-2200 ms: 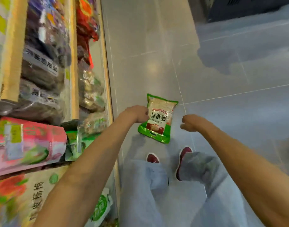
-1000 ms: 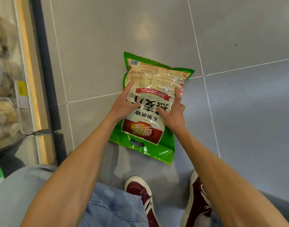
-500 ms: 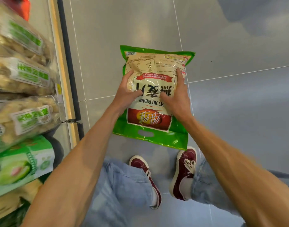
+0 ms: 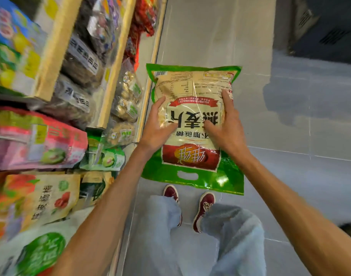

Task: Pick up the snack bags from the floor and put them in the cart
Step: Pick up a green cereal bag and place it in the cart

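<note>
A large green snack bag (image 4: 192, 92) with a beige window, a red label and a cut-out handle hangs in the air above the grey tiled floor, held in front of me. My left hand (image 4: 157, 128) grips its left side, thumb on the front and fingers round the edge. My right hand (image 4: 225, 126) grips its right side the same way. No cart is in view.
Wooden store shelves (image 4: 114, 62) packed with bagged goods run along the left. My legs in light jeans (image 4: 236, 232) and dark red shoes (image 4: 203, 208) stand below the bag. A dark fixture (image 4: 328, 26) stands at the top right.
Both hands closed on the bag where it lay on the floor and lifted it. The view has risen, so the bag is now well above my feet and more shelves show.
</note>
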`<control>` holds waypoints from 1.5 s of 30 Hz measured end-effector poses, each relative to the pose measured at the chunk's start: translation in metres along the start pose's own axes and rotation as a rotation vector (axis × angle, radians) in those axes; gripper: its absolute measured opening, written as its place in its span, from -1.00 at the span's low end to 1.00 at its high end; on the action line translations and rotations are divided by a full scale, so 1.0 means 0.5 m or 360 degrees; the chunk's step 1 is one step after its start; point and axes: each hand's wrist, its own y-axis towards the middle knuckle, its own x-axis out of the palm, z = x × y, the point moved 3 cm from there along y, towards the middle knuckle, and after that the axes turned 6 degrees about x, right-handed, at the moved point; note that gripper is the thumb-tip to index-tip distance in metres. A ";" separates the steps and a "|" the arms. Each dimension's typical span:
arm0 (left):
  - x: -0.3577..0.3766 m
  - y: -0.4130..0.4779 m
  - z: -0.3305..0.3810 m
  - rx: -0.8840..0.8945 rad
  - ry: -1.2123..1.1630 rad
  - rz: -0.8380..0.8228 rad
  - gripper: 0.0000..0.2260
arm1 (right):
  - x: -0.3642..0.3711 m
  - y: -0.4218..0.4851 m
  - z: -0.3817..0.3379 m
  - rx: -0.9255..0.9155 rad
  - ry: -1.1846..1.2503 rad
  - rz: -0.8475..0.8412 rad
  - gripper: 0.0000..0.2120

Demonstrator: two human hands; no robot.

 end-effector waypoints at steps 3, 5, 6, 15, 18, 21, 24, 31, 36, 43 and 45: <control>-0.046 -0.114 0.119 0.0069 0.0007 0.0168 -0.30 | -0.082 -0.082 -0.108 -0.0172 -0.0019 -0.0148 -0.12; -0.073 -0.193 0.183 0.0086 0.0021 0.0322 -0.32 | -0.117 -0.136 -0.172 -0.0295 -0.0035 -0.0240 -0.12; -0.083 -0.236 0.209 0.0089 0.0007 0.0406 -0.33 | -0.129 -0.161 -0.197 -0.0359 -0.0060 -0.0280 -0.13; -0.118 -0.651 0.312 0.0004 -0.0003 0.1191 -0.34 | -0.112 -0.444 -0.292 -0.0914 -0.0124 -0.0791 -0.15; -0.098 -0.801 0.319 -0.0025 -0.0071 0.1479 -0.35 | -0.101 -0.545 -0.310 -0.1135 -0.0201 -0.0997 -0.13; -0.049 -0.954 0.318 -0.0012 -0.0084 0.1815 -0.36 | -0.085 -0.658 -0.313 -0.1394 -0.0269 -0.1184 -0.13; 0.000 -1.114 0.292 -0.0028 -0.0183 0.2170 -0.38 | -0.064 -0.803 -0.298 -0.1622 -0.0312 -0.1413 -0.15; 0.167 -1.532 0.244 -0.0347 -0.0254 0.2765 -0.36 | -0.021 -1.202 -0.140 -0.1934 -0.0486 -0.1985 -0.16; 0.369 -1.847 0.229 -0.0615 -0.0188 0.3184 -0.34 | -0.064 -1.510 0.039 -0.2166 -0.0523 -0.2327 -0.17; 0.658 -2.171 0.219 -0.0790 -0.0142 0.3642 -0.36 | -0.154 -1.864 0.292 -0.2398 -0.0612 -0.2774 -0.19; 0.727 -2.242 0.213 -0.0835 -0.0143 0.3771 -0.36 | -0.177 -1.947 0.356 -0.2451 -0.0651 -0.2914 -0.19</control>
